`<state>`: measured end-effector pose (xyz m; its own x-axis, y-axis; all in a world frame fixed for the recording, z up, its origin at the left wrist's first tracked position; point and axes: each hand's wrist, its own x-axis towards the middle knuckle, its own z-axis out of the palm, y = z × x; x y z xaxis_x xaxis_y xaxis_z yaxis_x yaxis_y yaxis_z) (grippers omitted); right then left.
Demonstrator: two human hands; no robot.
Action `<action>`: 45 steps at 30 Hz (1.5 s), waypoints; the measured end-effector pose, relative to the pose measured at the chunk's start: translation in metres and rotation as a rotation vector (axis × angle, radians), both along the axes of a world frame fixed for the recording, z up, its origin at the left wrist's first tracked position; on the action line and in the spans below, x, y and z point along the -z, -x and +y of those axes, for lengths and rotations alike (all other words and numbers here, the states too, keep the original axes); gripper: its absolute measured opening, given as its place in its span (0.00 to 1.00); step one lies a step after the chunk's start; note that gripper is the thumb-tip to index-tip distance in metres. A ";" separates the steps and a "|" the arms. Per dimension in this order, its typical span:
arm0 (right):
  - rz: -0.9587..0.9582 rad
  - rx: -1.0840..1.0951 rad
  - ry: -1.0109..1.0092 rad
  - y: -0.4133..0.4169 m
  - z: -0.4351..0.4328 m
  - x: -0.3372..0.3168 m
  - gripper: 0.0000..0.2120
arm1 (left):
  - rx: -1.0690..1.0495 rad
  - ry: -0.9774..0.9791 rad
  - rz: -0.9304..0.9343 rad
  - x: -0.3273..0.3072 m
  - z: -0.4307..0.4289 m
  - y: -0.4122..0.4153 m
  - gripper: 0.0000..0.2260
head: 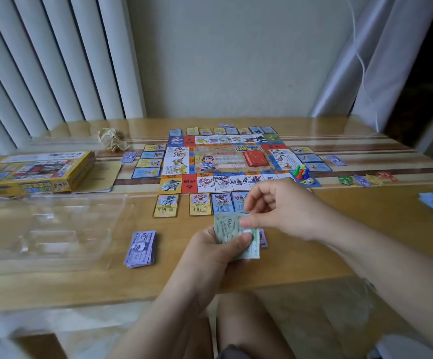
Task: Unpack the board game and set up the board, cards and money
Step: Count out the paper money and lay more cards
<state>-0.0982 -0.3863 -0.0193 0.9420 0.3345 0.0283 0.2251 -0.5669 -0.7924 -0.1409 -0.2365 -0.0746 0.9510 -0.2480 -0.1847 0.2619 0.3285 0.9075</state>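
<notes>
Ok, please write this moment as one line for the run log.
stage: sorting money | left hand: holds green banknotes | right hand: pinches their upper edge | purple banknotes: stacked to the left | board: laid out

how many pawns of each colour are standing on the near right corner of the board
green pawn: 1
red pawn: 1
yellow pawn: 1
blue pawn: 1
total: 4

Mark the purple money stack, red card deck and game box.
purple money stack [140,248], head view, top note's middle.
red card deck [256,158], head view, top face.
game box [36,170], head view, top panel.
</notes>
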 end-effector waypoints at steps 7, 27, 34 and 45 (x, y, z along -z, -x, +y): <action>0.022 0.018 0.080 -0.005 -0.003 0.001 0.08 | -0.053 0.209 0.191 -0.006 -0.003 0.000 0.06; -0.187 0.157 0.384 0.003 0.000 0.037 0.10 | -0.307 0.338 0.139 -0.019 0.019 -0.020 0.06; 0.051 0.154 -0.246 -0.023 -0.012 -0.015 0.09 | -0.137 0.298 0.142 -0.050 -0.008 -0.048 0.06; -0.113 0.428 -0.308 -0.110 -0.059 -0.022 0.03 | 0.014 0.223 0.310 -0.087 -0.069 -0.149 0.09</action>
<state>0.0120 -0.4454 0.0025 0.9776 -0.1187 0.1736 0.1183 -0.3719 -0.9207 0.0079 -0.3055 0.0123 0.8550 -0.3268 -0.4027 0.5181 0.5039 0.6911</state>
